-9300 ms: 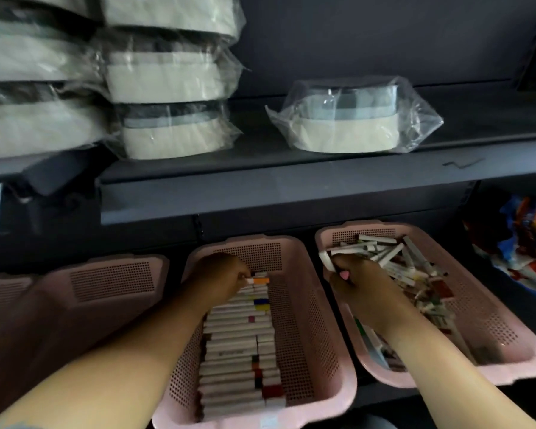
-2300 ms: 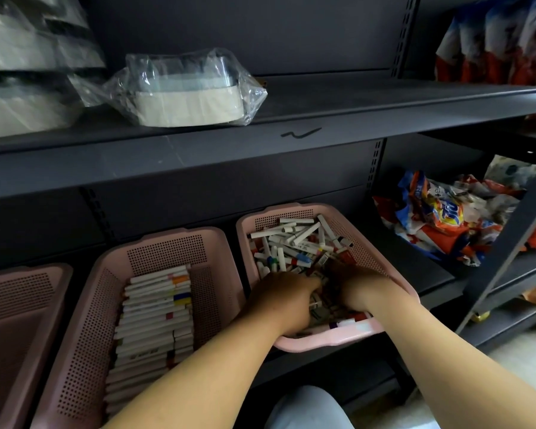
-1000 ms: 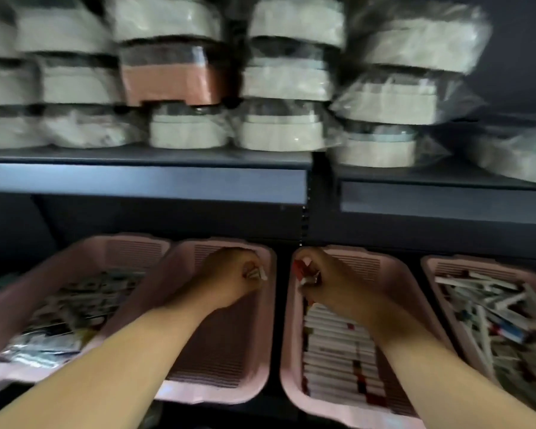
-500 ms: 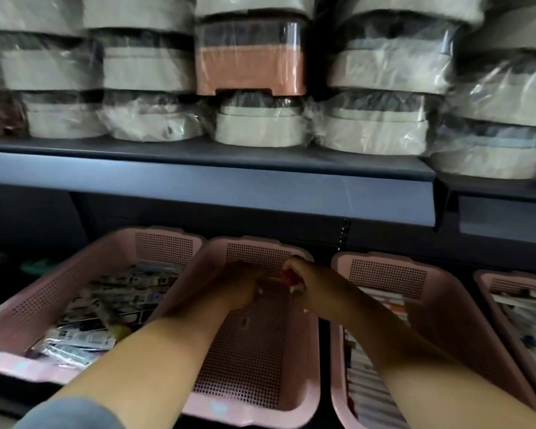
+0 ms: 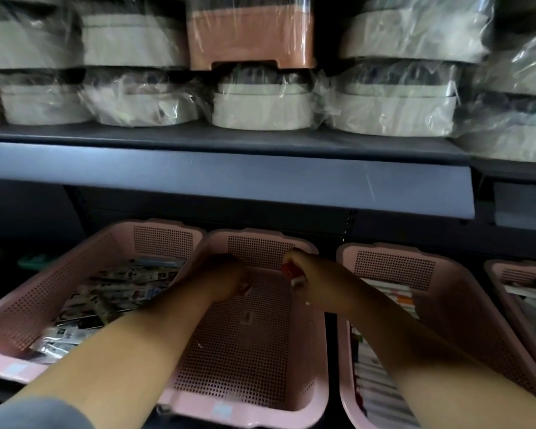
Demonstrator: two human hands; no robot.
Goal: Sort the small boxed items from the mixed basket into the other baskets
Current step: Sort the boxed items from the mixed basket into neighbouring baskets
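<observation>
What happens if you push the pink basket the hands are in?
Probably slides easily: the middle basket looks nearly bare and is thin holed plastic, so likely light. Its walls may flex. It sits low and wide, so tipping seems unlikely.

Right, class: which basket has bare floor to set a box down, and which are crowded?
Second basket: bare mesh floor from its near wall to the left hand and right hand, which pinches a red box, at the far end. Left basket is heaped with packets; third basket is lined with boxes.
</observation>
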